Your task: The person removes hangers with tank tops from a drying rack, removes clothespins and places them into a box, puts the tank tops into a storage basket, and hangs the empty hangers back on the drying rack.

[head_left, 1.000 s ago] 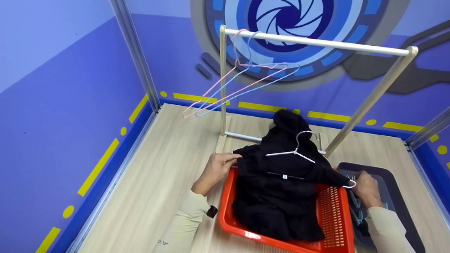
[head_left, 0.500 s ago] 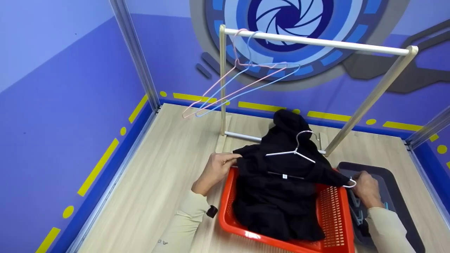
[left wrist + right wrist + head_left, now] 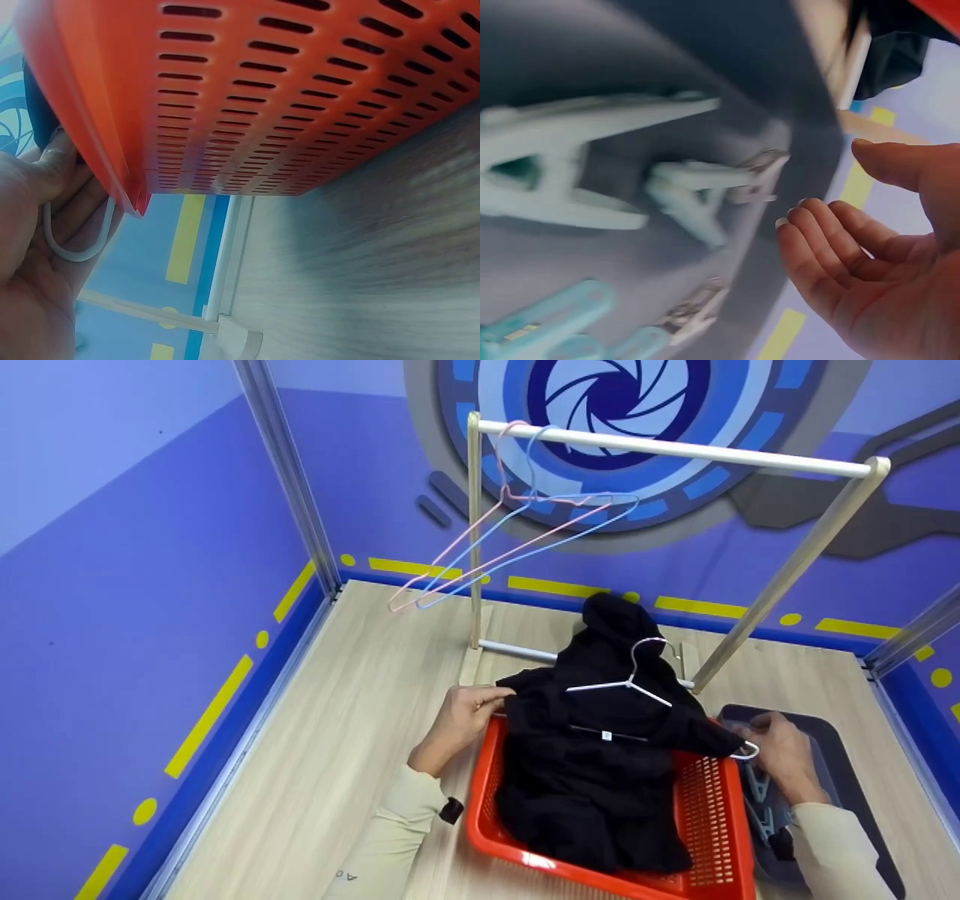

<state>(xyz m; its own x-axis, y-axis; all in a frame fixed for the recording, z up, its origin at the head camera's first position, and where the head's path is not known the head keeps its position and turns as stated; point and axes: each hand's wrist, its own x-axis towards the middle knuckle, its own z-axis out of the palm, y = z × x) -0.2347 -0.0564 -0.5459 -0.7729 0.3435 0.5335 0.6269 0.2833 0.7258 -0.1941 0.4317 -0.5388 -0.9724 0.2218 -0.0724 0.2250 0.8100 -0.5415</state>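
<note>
A black garment with a small white neck label is spread over the red basket, part of it hanging in the basket. A white hanger runs inside it; its hook and neck show on top, and a white loop end sticks out at each shoulder. My left hand pinches the garment's left shoulder at the basket rim, the hanger loop lying across its fingers in the left wrist view. Beside the right loop is my right hand; its fingers and thumb stand apart with nothing between them.
Pink and blue hangers hang at the left of a rack's white bar. Under my right hand lies a dark grey tray holding pale green clips and teal metal-ended clips. Walls close off the back and left.
My right hand has shifted slightly up and away from the hanger's right loop, and its fingers have spread. The left hand, garment and basket have stayed put.
</note>
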